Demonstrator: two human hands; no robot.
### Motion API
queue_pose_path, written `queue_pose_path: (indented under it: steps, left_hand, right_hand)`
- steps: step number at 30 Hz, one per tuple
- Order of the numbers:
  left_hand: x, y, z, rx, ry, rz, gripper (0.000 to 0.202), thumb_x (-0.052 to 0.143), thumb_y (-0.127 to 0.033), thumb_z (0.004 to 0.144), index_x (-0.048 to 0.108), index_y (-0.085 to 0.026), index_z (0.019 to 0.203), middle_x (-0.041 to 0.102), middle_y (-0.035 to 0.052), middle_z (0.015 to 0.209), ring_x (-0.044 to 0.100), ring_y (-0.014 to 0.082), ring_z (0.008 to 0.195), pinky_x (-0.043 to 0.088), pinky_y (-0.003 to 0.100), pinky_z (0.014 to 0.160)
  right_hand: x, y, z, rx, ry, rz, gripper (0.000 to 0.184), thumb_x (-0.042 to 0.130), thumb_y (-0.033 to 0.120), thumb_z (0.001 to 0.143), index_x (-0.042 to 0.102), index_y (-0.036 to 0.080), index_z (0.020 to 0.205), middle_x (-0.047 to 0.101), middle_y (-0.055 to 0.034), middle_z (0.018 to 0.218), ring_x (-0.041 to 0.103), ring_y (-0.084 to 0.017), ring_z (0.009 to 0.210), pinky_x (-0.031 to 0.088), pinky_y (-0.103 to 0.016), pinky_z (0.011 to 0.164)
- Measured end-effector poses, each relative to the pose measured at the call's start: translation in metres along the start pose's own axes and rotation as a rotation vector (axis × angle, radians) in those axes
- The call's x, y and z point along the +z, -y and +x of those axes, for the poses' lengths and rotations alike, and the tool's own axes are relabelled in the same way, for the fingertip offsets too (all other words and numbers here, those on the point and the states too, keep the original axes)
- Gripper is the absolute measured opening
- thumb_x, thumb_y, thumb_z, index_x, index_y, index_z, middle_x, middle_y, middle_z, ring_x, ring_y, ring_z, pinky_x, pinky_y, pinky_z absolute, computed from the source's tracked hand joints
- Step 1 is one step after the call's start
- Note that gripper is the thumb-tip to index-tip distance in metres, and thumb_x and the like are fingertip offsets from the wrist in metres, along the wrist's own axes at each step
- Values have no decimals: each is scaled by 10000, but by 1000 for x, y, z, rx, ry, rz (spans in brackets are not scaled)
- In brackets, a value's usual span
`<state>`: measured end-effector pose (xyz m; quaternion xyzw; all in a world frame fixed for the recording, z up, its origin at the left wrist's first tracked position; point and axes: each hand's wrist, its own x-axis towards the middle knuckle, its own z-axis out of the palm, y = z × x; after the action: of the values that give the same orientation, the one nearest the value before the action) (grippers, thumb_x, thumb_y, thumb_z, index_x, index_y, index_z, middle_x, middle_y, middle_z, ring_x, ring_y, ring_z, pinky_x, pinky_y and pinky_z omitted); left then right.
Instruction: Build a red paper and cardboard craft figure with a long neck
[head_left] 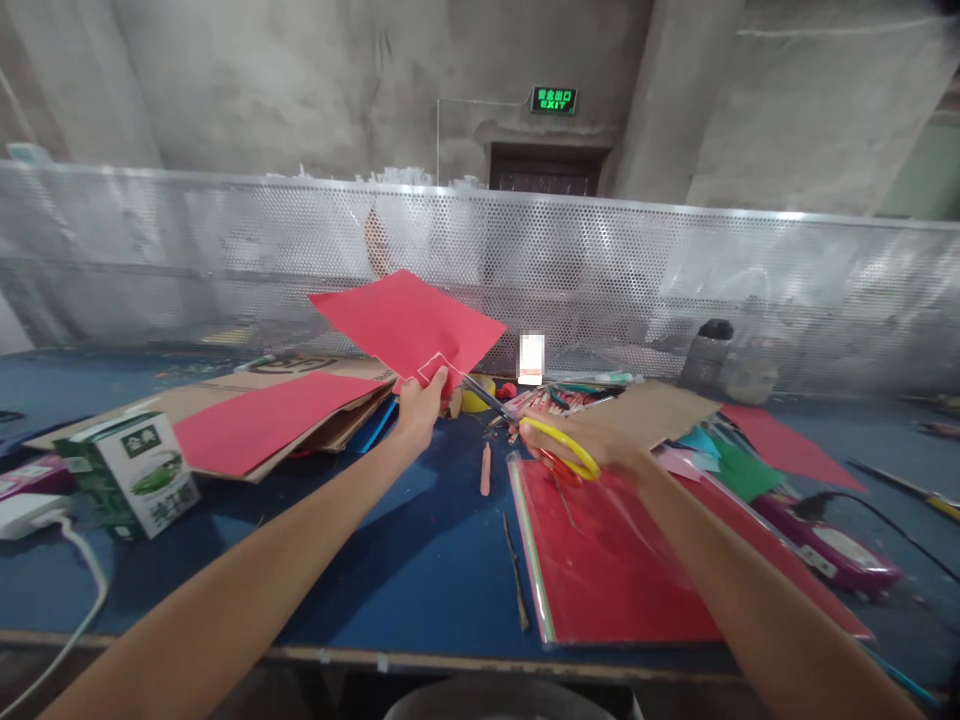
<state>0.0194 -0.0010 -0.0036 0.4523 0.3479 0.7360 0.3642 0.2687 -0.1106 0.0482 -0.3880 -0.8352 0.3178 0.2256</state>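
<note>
My left hand (421,405) pinches the lower corner of a red sheet of paper (409,315), which is held up above the table. Pale lines forming a small outline show on the paper close to my thumb. My right hand (562,435) grips scissors (574,448) with yellow handles. Their blades point left and reach the paper's lower right edge beside my left hand; whether they are parted I cannot tell. Below the scissors lies a clear pack of coloured paper (622,570), red on top. A pinkish crayon-like stick (486,470) rests between my arms.
At left stand a milk carton (139,475) and a white plug with a cable (37,515), near cardboard (225,390) under red paper. A thin twig (516,575) lies near the front edge. Behind are a dark bottle (706,352) and a perforated metal screen (600,260).
</note>
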Motion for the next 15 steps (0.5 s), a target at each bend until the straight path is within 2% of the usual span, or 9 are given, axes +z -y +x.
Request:
queue_pose_path:
  steps: [3,8,15]
  left_hand:
    - [2,2,-2,82,12,62,312,770,-407,794,711,-157,971,745,50,821,722,215,842,575,290,741]
    - [4,6,-3,177,51,110,353,743,-474,807,719,-169,981,764,83,1014,713,233,939,573,332,826]
    - [7,3,-8,248,62,184,237,693,-404,857,719,-185,942,771,75,1036,706,243,1020,546,363,941]
  right_hand:
    - [2,5,1,-29,10,-35,528,443,744,940,500,224,870,534,0,758,504,-134,632,424,-271,564]
    - [7,12,2,22,0,4,511,439,738,946,446,234,859,510,8,731,470,-130,596,416,-275,540]
    - [10,14,1,98,-27,44,510,443,741,939,454,238,855,506,18,715,480,-117,533,414,-265,486]
